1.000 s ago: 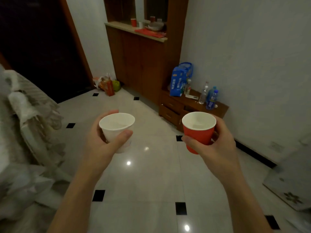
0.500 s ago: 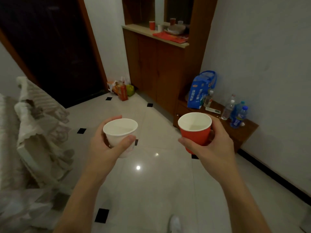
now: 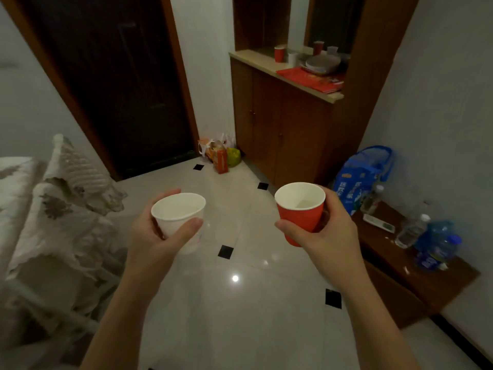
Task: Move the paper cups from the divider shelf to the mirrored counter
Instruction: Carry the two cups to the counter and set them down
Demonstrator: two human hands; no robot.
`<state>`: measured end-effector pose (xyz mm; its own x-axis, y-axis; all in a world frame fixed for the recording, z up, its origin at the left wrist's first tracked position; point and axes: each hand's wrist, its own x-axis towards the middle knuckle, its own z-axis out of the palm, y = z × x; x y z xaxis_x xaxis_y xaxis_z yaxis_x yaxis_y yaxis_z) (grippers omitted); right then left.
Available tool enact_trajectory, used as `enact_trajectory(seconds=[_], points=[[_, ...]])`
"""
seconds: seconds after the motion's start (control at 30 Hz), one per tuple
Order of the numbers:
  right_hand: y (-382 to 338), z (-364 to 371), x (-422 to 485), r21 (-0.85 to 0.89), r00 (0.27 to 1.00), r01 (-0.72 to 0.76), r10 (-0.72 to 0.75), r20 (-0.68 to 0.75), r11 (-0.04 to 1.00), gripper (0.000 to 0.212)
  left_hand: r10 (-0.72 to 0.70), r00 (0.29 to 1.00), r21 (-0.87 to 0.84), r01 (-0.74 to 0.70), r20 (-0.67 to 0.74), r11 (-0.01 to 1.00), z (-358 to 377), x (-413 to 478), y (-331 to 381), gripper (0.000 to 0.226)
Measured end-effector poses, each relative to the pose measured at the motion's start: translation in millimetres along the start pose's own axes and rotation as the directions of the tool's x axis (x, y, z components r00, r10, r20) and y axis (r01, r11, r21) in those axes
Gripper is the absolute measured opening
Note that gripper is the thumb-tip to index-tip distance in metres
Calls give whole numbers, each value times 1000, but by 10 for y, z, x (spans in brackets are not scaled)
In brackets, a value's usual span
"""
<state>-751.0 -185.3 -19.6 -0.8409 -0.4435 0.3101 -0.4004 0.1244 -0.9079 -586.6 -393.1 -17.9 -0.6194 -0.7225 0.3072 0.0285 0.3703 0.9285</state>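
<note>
My left hand (image 3: 157, 241) grips a white paper cup (image 3: 178, 213), held upright at chest height over the tiled floor. A red paper cup (image 3: 300, 209), also upright and empty, sits in my right hand (image 3: 328, 236). Ahead at the upper right stands the mirrored counter (image 3: 256, 60), a beige top on wooden cabinets with a mirror behind. On it are a red cup (image 3: 279, 53), a small white cup (image 3: 292, 57), a stack of bowls (image 3: 321, 64) and red paper (image 3: 309, 78).
A low wooden cabinet (image 3: 400, 257) on the right carries water bottles (image 3: 432, 241) and a blue bag (image 3: 360, 177). Cloth-covered furniture (image 3: 53, 209) fills the left. Bags (image 3: 221, 156) lie on the floor by a dark door (image 3: 112, 84). Glossy tiles stretch ahead.
The counter and cabinets have grown larger and shifted right as I walked towards them. Both cups stay held in the same grip.
</note>
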Motion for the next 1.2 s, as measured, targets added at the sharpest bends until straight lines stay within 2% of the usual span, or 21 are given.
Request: enact_trajectory(seconds=[0.17,0.33,0.47,0.73,1.2], points=[[235,345,651,28,998,-3,2,60,1000,77,-7,1000,1,7,-30,1000,108,558,-244,73],[394,852,1403,34,995,4,-7,98,999,71,-16,998,29,18,-58,999,117,1358,-591,69],[425,1359,2145,48,995,3,-8,102,999,70,-35,998,21,36,-56,999,33,2210,-871,75],[428,2279,3563,4,996,34,-34,85,999,83,26,1000,39,-25,-15,999,-188,3890,-1285,57],[1125,3198,5544,13,994,-13,11,107,1000,71,-11,999,-7,11,-42,1000,137,5943,-2063,65]])
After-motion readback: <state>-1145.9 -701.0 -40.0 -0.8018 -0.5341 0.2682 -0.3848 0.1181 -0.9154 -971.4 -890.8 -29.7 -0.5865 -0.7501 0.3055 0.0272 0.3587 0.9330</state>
